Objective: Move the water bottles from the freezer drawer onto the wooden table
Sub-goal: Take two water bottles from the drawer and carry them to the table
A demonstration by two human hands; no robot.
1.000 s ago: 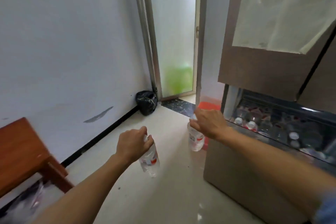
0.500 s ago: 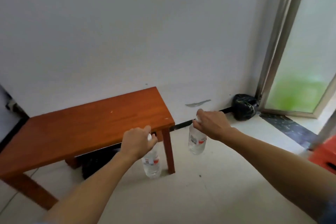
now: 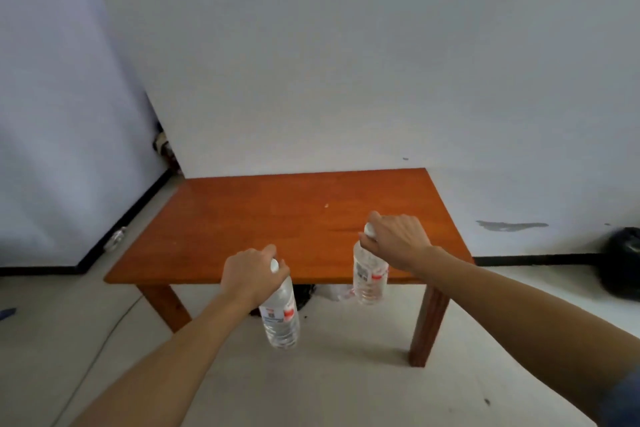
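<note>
Now: table (image 3: 277, 218) stood at 12 o'clock, against wall. Left hand (image 3: 251, 276), at 7 o'clock, gripped cap end of left bottle (image 3: 280, 315). Right hand (image 3: 394, 241), at 4 o'clock, gripped cap end of right bottle (image 3: 369, 279). Both bottles hung upright by necks, likely so bases would land first. Neither on table yet; both at its near edge. Bottles clear; contents looked like water, level unclear. Freezer drawer out of view.

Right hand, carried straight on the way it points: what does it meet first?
Probably the wooden table: the right hand grips a water bottle by its neck, and the bottle hangs across the table's near edge in the picture, so it may strike there first. Depth is unclear.
</note>
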